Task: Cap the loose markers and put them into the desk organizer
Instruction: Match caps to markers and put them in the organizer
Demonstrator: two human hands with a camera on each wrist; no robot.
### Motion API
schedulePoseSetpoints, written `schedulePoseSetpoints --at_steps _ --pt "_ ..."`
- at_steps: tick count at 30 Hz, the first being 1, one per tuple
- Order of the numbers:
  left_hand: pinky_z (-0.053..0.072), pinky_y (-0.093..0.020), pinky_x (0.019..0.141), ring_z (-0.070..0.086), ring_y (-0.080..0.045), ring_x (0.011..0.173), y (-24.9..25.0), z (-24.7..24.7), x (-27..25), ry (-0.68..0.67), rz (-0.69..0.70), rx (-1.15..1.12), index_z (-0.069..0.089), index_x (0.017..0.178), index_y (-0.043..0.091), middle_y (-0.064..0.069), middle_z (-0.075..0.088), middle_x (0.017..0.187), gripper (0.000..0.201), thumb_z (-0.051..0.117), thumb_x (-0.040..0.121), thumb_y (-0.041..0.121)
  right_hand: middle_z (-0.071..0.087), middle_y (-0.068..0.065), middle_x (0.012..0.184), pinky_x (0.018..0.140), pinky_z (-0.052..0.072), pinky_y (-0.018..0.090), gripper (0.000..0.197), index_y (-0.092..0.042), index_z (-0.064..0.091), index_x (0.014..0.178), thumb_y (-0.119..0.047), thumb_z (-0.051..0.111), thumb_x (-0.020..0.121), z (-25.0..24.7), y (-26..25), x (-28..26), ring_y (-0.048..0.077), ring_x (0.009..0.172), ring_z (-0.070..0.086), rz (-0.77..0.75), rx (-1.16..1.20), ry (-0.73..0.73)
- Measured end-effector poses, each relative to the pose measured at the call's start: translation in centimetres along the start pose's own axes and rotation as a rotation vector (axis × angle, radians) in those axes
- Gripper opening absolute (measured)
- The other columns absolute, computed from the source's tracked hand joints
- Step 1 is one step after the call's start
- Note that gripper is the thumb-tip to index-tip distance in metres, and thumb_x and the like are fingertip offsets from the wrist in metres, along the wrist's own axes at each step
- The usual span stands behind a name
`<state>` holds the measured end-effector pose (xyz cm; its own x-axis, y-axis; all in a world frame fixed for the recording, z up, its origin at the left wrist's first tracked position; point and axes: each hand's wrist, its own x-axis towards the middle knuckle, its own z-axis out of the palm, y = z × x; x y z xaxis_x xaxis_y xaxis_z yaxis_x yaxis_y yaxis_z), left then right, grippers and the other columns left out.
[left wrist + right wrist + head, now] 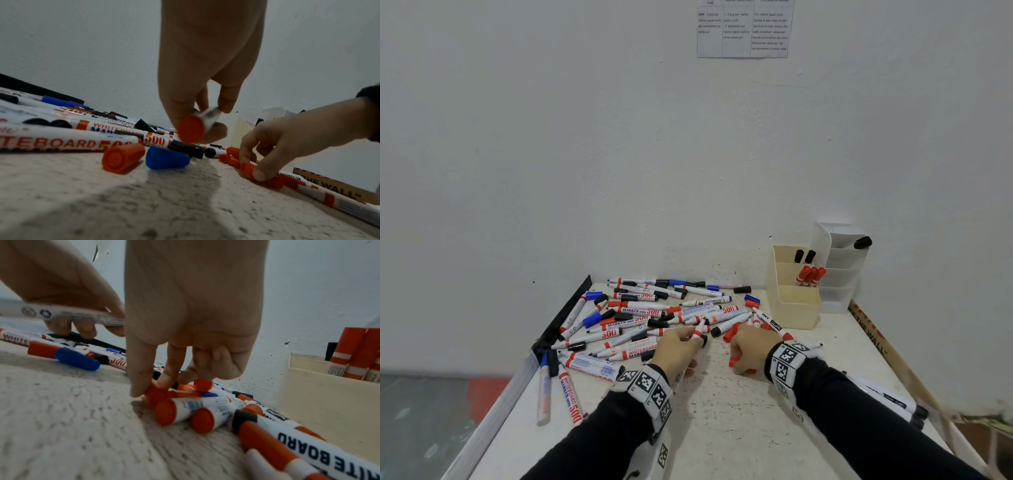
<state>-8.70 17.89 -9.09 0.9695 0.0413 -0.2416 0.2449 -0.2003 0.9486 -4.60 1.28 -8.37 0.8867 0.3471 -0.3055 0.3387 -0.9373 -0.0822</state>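
Head view: the left hand (677, 346) pinches a red-ended marker (698, 330) lifted just clear of the marker pile (640, 315), which spreads left of the cream desk organizer (796, 291). The right hand (751, 347) curls low over loose red caps on the table (722, 428), in front of and left of the organizer. The organizer is stepped: two black-capped markers (804, 256) stand in its rear compartment, several red-capped markers (811, 275) in the middle one, and the front one looks bare. A white organizer (837, 267) stands right of the cream one, touching or nearly so, with one black cap showing at its top.

Left wrist view: the left hand's fingertips (223, 104) close round the marker, its red end (190, 129) facing the camera. Across from it, the right hand pinches a red cap (247, 168) against the table. A loose blue cap (167, 160) lies near.

Right wrist view: the right hand's thumb and forefinger narrow on that cap among red-ended markers just left of the organizer. To do this well, I judge, pick a cap of matching colour, line its open mouth with the nib, and press until seated.
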Motion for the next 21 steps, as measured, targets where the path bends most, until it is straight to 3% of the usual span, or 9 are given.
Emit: schedulePoseSetpoints --at_steps 3,5,8,12,16,21 --pt "0.042 -0.021 0.044 0.054 -0.017 0.058 -0.26 0.23 0.08 0.006 -0.014 -0.02 0.057 0.12 0.017 -0.009 0.06 0.097 0.028 0.051 0.093 0.02 0.055 -0.005 0.091 0.063 0.043 0.023 0.011 -0.026 0.056 0.083 -0.03 0.065 0.08 -0.12 0.03 0.25 0.013 0.081 0.053 0.01 0.129 0.046" --pt "0.041 -0.021 0.043 0.054 -0.016 0.054 -0.34 0.39 0.11 0.02 -0.023 -0.029 0.058 0.114 0.015 -0.006 0.06 0.094 0.022 0.05 0.093 0.02 0.055 -0.006 0.087 0.058 0.043 0.022 0.012 -0.029 0.05 0.078 -0.031 0.061 0.082 -0.29 0.17 0.41 0.014 0.077 0.055 0.0 0.217 0.088" --pt "0.04 -0.022 0.043 0.054 -0.015 0.053 -0.46 0.49 0.22 0.003 -0.028 -0.016 0.06 0.111 0.014 -0.004 0.061 0.088 0.021 0.053 0.092 0.021 0.055 -0.003 0.094 0.07 0.045 0.025 0.011 -0.026 0.05 0.096 -0.033 0.055 0.088 -0.75 0.25 0.31 0.013 0.082 0.053 -0.037 0.294 0.169" --pt "0.047 -0.021 0.047 0.057 -0.013 0.056 -0.53 0.44 0.24 -0.039 0.004 0.038 0.058 0.114 0.016 -0.005 0.06 0.086 0.029 0.063 0.086 0.011 0.059 0.0 0.109 0.078 0.046 0.027 0.02 -0.024 0.052 0.111 -0.031 0.051 0.092 -0.81 0.57 0.39 0.017 0.096 0.057 -0.053 0.333 0.268" --pt "0.05 -0.019 0.049 0.058 -0.011 0.056 -0.39 0.46 0.05 -0.052 0.022 0.038 0.06 0.113 0.016 -0.004 0.06 0.084 0.028 0.063 0.086 0.008 0.056 -0.002 0.118 0.085 0.04 0.022 0.02 -0.024 0.056 0.111 -0.023 0.056 0.091 -0.71 0.67 0.6 0.013 0.104 0.051 -0.09 0.416 0.361" --pt "0.048 -0.02 0.048 0.058 -0.012 0.056 -0.36 0.58 -0.09 -0.053 0.023 0.071 0.062 0.112 0.011 -0.001 0.061 0.084 0.023 0.061 0.089 0.011 0.056 -0.002 0.116 0.096 0.041 0.026 0.021 -0.024 0.06 0.108 -0.013 0.056 0.09 -0.67 0.67 0.93 0.011 0.103 0.049 -0.113 0.461 0.38"
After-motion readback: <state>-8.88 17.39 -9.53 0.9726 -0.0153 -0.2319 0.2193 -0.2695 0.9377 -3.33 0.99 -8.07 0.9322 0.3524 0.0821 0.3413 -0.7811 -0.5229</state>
